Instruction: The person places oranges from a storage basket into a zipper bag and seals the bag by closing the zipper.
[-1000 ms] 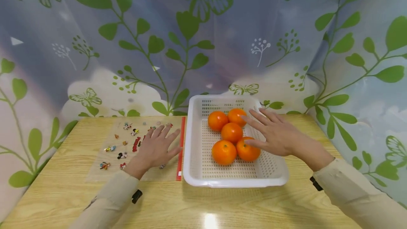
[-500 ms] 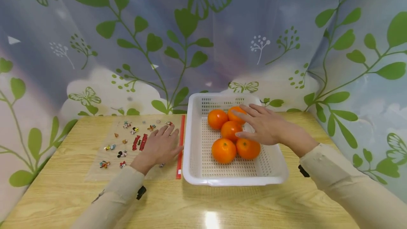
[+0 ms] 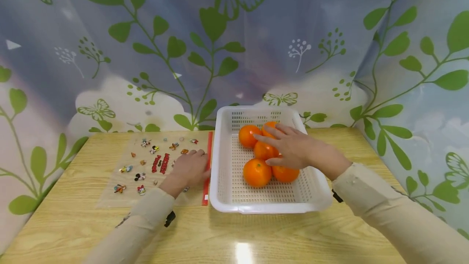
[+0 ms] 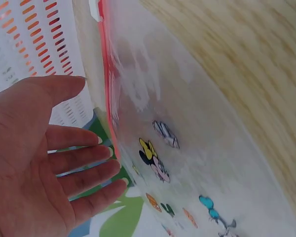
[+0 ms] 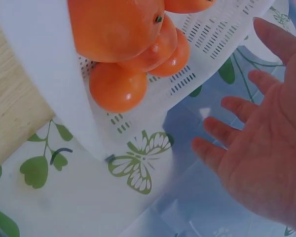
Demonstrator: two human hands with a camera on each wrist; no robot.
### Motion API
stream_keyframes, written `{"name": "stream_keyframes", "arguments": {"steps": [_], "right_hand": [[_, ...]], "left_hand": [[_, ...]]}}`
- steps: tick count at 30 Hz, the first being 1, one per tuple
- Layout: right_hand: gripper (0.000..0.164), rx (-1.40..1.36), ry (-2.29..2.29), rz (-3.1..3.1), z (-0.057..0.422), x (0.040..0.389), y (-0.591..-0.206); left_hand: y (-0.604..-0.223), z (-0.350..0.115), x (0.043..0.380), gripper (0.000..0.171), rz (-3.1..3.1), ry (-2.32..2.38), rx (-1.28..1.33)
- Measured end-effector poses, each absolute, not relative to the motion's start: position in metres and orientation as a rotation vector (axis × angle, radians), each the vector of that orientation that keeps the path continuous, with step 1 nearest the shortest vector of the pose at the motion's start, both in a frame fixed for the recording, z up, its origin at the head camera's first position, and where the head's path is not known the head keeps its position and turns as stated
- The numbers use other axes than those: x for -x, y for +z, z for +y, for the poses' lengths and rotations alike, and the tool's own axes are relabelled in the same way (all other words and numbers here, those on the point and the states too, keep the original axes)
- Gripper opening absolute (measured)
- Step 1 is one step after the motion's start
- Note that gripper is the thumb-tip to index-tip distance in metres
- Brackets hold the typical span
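Tabletop (image 3: 223,237): carries everything.
White basket (image 3: 271,208): five oranges (image 3: 257,172) inside, unmoved.
Printed bag (image 3: 160,164): flat at the basket's 9 o'clock.
My right hand (image 3: 293,146): has swept in from 3 o'clock over the oranges, fingers loosely spread, empty (reach advanced, I'd judge; nothing lifted).
My left hand (image 3: 190,169): shifted toward the basket, relaxed, holding nothing.

I have the worktop (image 3: 198,231) before the curtain (image 3: 267,72) | bag (image 3: 150,171) on it, left of the basket (image 3: 271,207) | five oranges (image 3: 264,151) in the basket: two behind, one between, two in front | left grip (image 3: 189,169) over bag, right grip (image 3: 296,148) over oranges
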State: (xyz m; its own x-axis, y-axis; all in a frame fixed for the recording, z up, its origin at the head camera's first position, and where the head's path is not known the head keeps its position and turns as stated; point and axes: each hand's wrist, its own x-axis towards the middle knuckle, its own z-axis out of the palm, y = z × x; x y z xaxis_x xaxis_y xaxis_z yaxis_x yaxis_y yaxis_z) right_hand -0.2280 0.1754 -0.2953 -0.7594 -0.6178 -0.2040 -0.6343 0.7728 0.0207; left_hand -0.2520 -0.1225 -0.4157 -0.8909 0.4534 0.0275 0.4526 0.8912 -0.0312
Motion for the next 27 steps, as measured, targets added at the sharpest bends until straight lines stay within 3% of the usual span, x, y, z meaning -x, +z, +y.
{"name": "stream_keyframes", "arguments": {"steps": [10,27], "right_hand": [[0.067,0.93,0.16,2.686,0.164,0.229,-0.302],[0.063,0.888,0.169,2.596,0.153,0.223,-0.311]], "left_hand": [[-0.418,-0.116,0.251,0.032,-3.077,-0.024,0.684],[-0.422,-0.104,0.256,0.022,-3.058,-0.099,0.578]]}}
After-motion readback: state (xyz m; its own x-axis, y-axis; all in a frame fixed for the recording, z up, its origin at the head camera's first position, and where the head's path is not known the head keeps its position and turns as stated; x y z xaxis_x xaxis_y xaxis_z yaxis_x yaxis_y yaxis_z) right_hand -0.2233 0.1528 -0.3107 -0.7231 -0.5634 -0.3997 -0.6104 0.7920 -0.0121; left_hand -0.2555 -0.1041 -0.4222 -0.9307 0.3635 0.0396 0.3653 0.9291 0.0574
